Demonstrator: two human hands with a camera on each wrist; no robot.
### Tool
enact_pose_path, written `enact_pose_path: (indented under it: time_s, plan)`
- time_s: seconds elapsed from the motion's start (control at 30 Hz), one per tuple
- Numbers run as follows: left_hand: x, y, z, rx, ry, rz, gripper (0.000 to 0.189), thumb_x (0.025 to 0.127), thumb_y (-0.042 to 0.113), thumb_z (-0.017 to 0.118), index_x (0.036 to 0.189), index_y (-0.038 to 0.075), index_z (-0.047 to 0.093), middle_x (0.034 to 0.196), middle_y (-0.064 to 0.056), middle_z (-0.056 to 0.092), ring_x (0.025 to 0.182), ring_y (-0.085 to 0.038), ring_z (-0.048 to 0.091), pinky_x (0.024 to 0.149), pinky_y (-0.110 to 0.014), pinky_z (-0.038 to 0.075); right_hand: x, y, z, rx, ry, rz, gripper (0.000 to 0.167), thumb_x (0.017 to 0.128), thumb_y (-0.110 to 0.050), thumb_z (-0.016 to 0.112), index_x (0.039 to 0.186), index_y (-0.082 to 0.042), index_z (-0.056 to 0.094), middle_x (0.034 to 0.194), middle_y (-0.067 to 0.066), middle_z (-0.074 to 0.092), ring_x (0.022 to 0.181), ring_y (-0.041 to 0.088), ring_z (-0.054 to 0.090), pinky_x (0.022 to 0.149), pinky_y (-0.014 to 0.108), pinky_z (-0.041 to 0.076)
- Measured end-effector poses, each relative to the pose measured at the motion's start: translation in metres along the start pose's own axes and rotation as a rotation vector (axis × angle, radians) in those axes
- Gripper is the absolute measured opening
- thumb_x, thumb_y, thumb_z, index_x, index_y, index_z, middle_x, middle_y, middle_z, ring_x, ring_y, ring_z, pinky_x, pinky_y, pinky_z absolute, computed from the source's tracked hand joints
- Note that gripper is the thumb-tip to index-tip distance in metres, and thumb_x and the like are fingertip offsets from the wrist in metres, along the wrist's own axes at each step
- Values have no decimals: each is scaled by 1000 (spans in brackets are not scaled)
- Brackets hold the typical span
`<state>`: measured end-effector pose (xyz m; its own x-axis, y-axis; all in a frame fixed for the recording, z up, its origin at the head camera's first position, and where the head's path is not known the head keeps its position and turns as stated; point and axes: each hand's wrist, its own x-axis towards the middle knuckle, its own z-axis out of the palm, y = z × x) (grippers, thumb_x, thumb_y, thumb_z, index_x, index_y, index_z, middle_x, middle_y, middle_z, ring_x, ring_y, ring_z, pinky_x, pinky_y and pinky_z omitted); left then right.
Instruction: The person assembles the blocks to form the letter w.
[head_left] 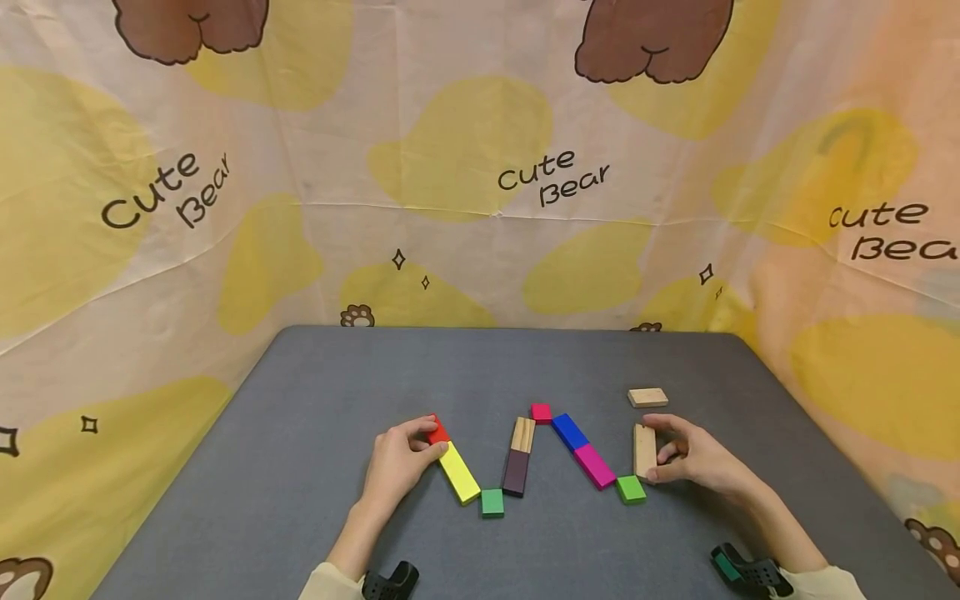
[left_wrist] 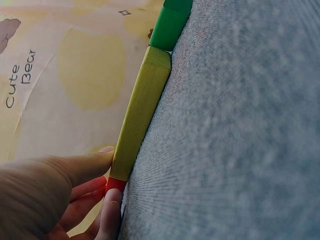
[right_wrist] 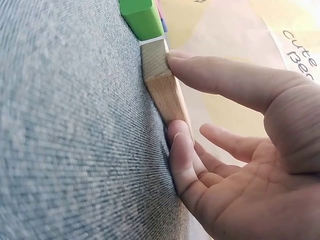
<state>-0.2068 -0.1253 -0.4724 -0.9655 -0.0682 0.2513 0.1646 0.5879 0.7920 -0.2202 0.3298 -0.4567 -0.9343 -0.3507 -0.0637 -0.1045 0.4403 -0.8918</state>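
Observation:
In the head view several coloured blocks lie in a zigzag on the table. My left hand pinches the red block, fingers at its far end and thumb by the seam with the yellow block. In the left wrist view the thumb touches the end of the yellow block, and fingers partly hide the red block. My right hand grips a plain wooden block lengthwise, thumb at its near end. A light green block lies beside that near end.
Between the hands lie a green block, a dark purple block, a plain wooden block, a crimson block, a blue block and a magenta block. Another wooden block lies behind the right hand on the grey table.

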Motion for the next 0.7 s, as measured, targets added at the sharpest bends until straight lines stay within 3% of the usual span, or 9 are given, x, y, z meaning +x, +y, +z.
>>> enact_pose_path:
  time_s: [0.7]
  plan:
    - [2, -2, 3, 13, 0, 1, 37, 80, 14, 83, 113, 4, 74, 118, -2, 69, 72, -7, 64, 61, -26, 49, 0, 5, -4, 29, -17, -33, 83, 79, -9, 83, 144, 8, 36, 138, 27, 44, 86, 24, 59, 71, 29, 50]
